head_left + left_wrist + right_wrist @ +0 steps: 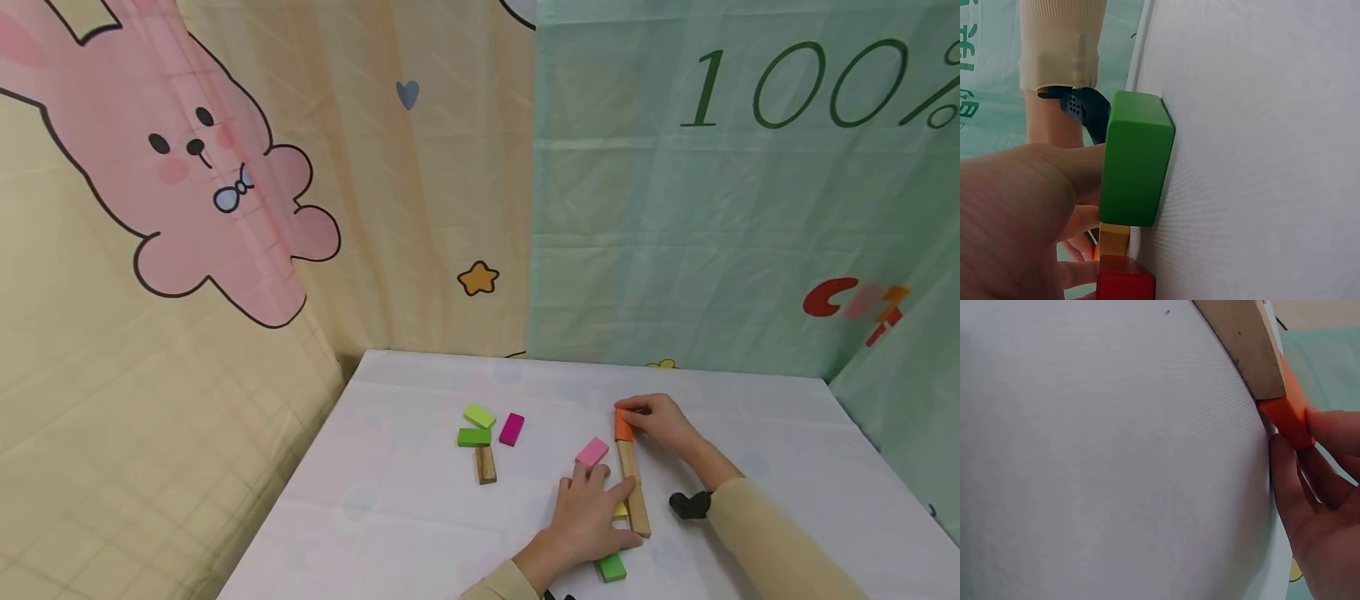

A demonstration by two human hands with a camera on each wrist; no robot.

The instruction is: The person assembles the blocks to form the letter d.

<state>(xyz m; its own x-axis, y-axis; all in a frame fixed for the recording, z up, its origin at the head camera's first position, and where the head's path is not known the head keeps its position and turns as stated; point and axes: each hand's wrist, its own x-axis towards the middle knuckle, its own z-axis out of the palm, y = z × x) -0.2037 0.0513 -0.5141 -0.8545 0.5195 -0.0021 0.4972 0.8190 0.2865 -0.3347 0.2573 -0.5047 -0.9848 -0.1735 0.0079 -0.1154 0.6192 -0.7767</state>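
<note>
Here, an orange block [622,426] pinched at the far end of a row by the right hand [663,422], thumb and fingertips curled round its sides; small, bright, matt, rectangular, with crisp edges in the right wrist view [1288,419]. Butted against its near end, a long plain wooden block [633,487], pale, grained, unpainted, lying flat on the white tablecloth [390,500]. Long axis of this row running from near to far across the table, tilted slightly to the left at the far end, orange end pointing away toward the green backdrop [742,217]. Left hand [588,521] laid flat over the near part of the row, fingers straight and spread, gripping nothing, thumb along the wooden block, fingertips just short of a pink block [592,452] lying just left of the row. Yellow block [621,510] partly hidden under that hand, touching the wooden block's left side. Dark green block [611,567] at the near end, just beside the heel of the left hand, shown large in the left wrist view [1135,159] with a red block [1125,280] beyond it. Well apart to the left, a loose cluster: lime block [479,416], green block [474,437], magenta block [512,429] and short wooden block [486,464]. Black wrist strap [690,504] on the right forearm, beige sleeve [780,542] behind it.
</note>
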